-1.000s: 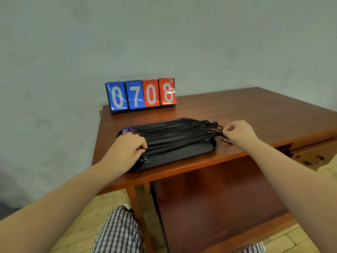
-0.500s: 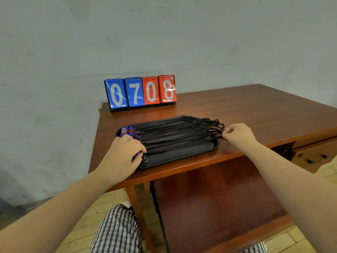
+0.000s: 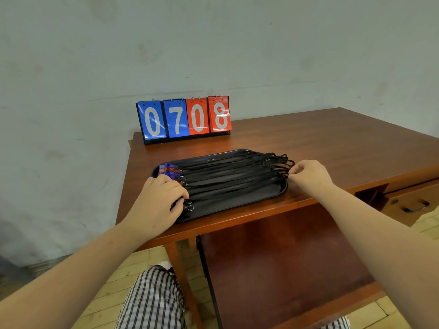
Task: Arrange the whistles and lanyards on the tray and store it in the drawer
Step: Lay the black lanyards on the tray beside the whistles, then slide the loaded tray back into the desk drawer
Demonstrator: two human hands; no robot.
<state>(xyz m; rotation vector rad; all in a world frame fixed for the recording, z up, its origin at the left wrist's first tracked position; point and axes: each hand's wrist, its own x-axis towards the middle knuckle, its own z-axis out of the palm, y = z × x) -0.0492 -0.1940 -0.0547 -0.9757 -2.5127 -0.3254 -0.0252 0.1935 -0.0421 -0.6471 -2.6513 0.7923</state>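
A black oval tray lies near the front edge of the wooden desk. Several black lanyards stretch across it side by side, their loops hanging past its right end. Blue and red whistles sit at the tray's left end, with small metal rings beside them. My left hand rests on the left end of the tray, fingers curled over the lanyard ends and whatever lies under them. My right hand pinches the lanyard loops at the right end.
A flip scoreboard reading 0708 stands at the desk's back left by the wall. A drawer with a dark handle sits slightly pulled out at the right. My checked trousers and the wood floor show below the desk.
My hands stay at the tray's two ends. The right hand has shifted slightly along the lanyard loops; the view has tipped a little.
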